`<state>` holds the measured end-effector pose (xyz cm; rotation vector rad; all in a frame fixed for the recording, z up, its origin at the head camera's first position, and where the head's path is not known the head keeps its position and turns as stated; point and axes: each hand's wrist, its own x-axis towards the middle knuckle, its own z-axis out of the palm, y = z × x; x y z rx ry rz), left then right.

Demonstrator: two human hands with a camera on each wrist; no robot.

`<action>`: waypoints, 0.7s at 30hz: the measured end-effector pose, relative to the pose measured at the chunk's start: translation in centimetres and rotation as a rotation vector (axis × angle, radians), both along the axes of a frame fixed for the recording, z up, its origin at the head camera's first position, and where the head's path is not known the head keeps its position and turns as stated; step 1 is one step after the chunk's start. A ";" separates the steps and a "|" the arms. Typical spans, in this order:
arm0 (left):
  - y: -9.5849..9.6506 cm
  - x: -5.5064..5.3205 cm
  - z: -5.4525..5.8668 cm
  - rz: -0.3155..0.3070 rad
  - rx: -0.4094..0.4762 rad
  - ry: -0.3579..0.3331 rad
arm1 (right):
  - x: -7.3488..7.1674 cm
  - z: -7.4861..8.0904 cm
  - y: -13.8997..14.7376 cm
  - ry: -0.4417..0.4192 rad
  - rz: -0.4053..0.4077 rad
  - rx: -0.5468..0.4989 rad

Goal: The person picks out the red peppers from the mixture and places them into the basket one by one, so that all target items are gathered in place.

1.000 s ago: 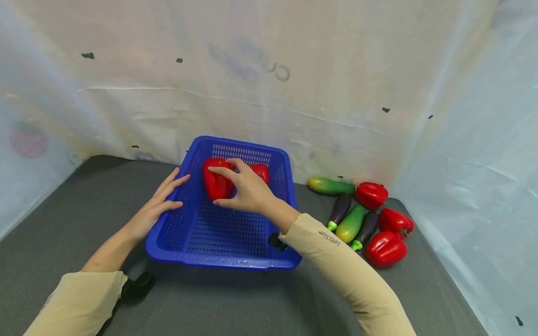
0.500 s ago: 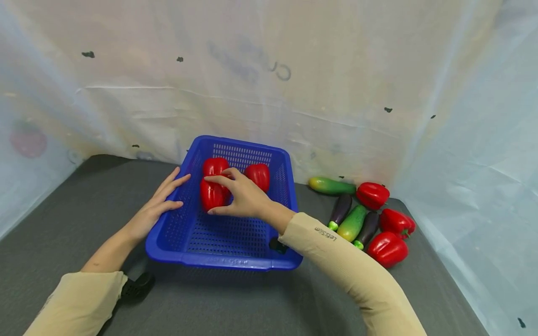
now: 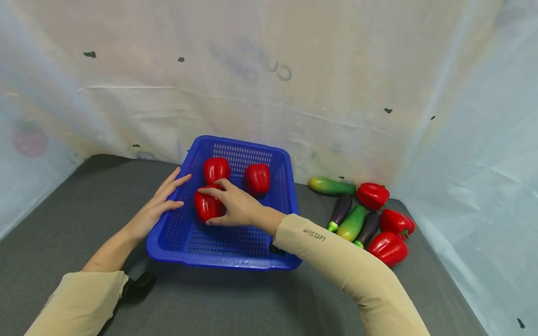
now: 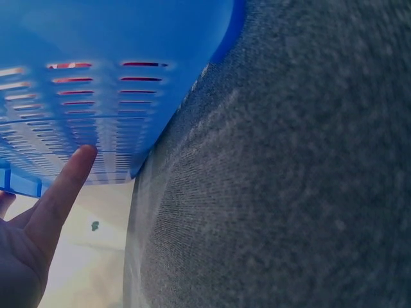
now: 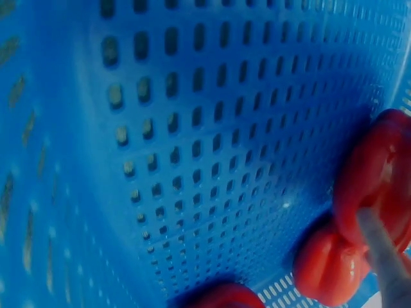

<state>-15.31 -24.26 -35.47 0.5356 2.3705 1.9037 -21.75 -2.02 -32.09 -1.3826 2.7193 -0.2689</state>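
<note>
A blue plastic basket (image 3: 227,259) with slotted walls stands in front of me. My left hand (image 3: 153,210) rests against its left side, fingers spread at the rim; the left wrist view shows a fingertip at the slotted outer wall (image 4: 103,122). Inside, my right hand (image 3: 235,205) holds a red bell pepper (image 3: 206,205) between thumb and fingers, part of it hidden by the hand. That pepper (image 5: 379,173) has a finger on it in the right wrist view. Behind it in the basket lie a second red pepper (image 3: 216,169) and, further right, a third (image 3: 257,179).
Right of the basket, on the grey tabletop (image 3: 218,308), several vegetables lie together: green zucchinis (image 3: 332,186), dark eggplants (image 3: 341,209) and red bell peppers (image 3: 388,248). A pale plastic sheet (image 3: 252,102) hangs behind the table and along its sides.
My right hand has moved toward me inside the basket with the pepper, leaving a gap from the other two peppers, which now show fully. My left hand stays at the rim.
</note>
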 end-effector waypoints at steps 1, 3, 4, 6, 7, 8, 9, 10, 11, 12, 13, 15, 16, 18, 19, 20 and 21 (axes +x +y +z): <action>0.0 0.0 0.0 -0.003 0.003 0.000 | 0.0 0.0 0.0 -0.019 0.005 -0.009; 0.1 0.0 0.0 -0.007 0.007 0.001 | -0.1 0.0 0.1 -0.056 0.008 -0.019; 0.1 0.0 0.0 -0.010 0.009 0.002 | -0.1 0.0 0.2 -0.072 0.006 -0.022; 0.1 0.0 0.0 -0.012 0.012 0.002 | -0.2 0.0 0.2 -0.092 -0.008 -0.022; 0.2 0.0 0.0 -0.012 0.014 -0.001 | -0.2 0.0 0.2 -0.095 -0.015 -0.020; 0.2 0.0 0.0 -0.011 0.014 -0.002 | -0.3 -0.1 0.2 -0.095 -0.022 -0.017; 0.1 0.0 0.0 -0.011 0.014 -0.003 | -0.3 -0.1 0.2 -0.092 -0.029 -0.012; 0.1 0.0 0.0 -0.010 0.013 -0.004 | -0.3 -0.1 0.1 -0.088 -0.036 -0.007; 0.1 0.0 0.0 -0.009 0.012 -0.006 | -0.3 -0.1 0.1 -0.085 -0.042 -0.001; 0.1 -0.1 0.0 -0.006 0.008 -0.008 | -0.4 -0.1 0.0 -0.085 -0.048 0.004; 0.1 -0.1 0.0 -0.002 0.006 -0.009 | -0.4 -0.1 0.0 -0.083 -0.052 0.009; 0.0 -0.1 0.0 0.005 -0.001 -0.010 | -0.5 -0.2 -0.1 -0.082 -0.061 0.019; 0.0 -0.1 0.0 0.008 -0.004 -0.011 | -0.5 -0.2 -0.2 -0.081 -0.065 0.022; 0.0 -0.1 0.0 0.014 -0.008 -0.014 | -0.6 -0.2 -0.2 -0.077 -0.069 0.027; 0.0 -0.1 0.0 0.014 -0.008 -0.014 | -0.6 -0.2 -0.2 -0.075 -0.071 0.027; 0.0 0.0 0.0 0.015 -0.009 -0.014 | -0.6 -0.1 -0.2 -0.074 -0.077 0.026; 0.0 0.0 0.0 0.015 -0.009 -0.012 | -0.6 -0.1 -0.2 -0.074 -0.081 0.023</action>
